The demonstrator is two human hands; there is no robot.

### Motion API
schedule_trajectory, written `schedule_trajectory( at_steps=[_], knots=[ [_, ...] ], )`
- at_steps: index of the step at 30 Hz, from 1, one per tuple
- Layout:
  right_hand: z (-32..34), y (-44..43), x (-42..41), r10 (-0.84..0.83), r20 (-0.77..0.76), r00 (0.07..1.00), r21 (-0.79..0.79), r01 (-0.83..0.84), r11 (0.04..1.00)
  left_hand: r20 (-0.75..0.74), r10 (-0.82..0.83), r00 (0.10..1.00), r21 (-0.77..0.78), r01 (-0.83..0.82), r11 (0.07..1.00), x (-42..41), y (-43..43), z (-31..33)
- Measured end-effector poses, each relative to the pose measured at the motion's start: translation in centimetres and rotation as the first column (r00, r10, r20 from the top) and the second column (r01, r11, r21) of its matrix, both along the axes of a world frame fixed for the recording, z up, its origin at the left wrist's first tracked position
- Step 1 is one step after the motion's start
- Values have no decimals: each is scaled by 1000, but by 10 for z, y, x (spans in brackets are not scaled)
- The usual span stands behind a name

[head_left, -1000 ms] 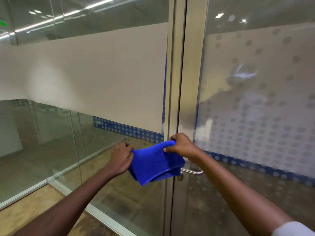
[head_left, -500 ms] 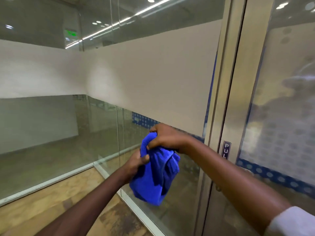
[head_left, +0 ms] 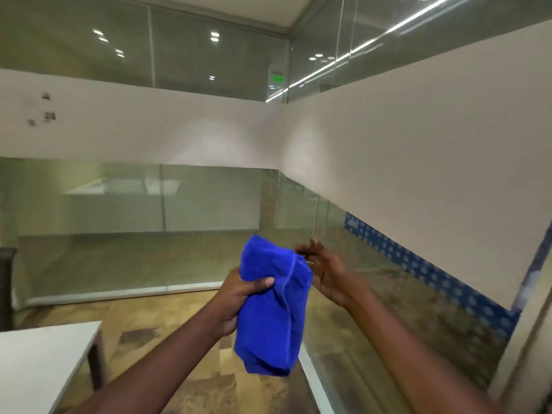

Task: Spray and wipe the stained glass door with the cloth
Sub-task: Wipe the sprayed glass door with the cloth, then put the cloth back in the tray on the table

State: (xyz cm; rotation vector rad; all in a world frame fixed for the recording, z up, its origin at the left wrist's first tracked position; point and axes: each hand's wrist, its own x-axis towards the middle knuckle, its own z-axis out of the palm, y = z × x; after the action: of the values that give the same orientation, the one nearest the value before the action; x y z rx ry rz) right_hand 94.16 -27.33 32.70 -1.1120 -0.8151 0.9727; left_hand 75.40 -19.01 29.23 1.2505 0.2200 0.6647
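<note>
The left hand (head_left: 239, 297) is gripping a bunched blue cloth (head_left: 273, 303) in front of the person, near the middle of the view. Its thumb is pressing across the near face of the cloth and its fingers are wrapping round the left side, so the hand is closed firmly on the fabric. The cloth is hanging down below the fist in a thick folded wad, with a seam line running down its front.

The right hand (head_left: 324, 271) is sitting just right of the cloth's upper edge, with fingers spread and loosely curled, holding nothing. It is blurred, so I cannot tell whether its fingertips are touching the cloth.

Glass walls (head_left: 418, 174) are running along the far side and the right, each carrying a wide frosted band at mid height; the right one is also showing a blue dotted strip (head_left: 433, 273) under the band. A pale metal frame (head_left: 525, 348) is standing at the far right edge. A white table (head_left: 35, 360) is filling the near left corner, on a brown patterned floor (head_left: 167, 318).
</note>
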Motion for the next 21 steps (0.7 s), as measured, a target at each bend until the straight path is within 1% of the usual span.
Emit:
schedule_trajectory(
  at_steps=[2,4,7,11,13,16,21],
  knots=[
    [-27,11,-3,133,-18,991,11,-133,991,0,94,996,-51,-94,994,-9,10,-4],
    [-42,23,-15,276,28,961,29,-277,960,-6,165,986,-78,-165,983,-20,17,-8],
    [-46,45,-36,386,102,917,35,-392,919,-20,243,970,-101,-243,965,-40,21,-19],
    [-46,73,-78,415,181,892,9,-424,906,-36,350,936,-82,-352,932,-74,23,-31],
    [-46,85,-102,423,184,887,13,-433,901,-42,406,913,-56,-408,911,-95,24,-34],
    [-46,107,-140,436,125,891,5,-440,898,-41,509,860,-12,-509,860,-128,28,-39],
    [-51,139,-208,503,14,864,-3,-503,865,-54,680,732,10,-680,733,-187,36,-47]
  ],
)
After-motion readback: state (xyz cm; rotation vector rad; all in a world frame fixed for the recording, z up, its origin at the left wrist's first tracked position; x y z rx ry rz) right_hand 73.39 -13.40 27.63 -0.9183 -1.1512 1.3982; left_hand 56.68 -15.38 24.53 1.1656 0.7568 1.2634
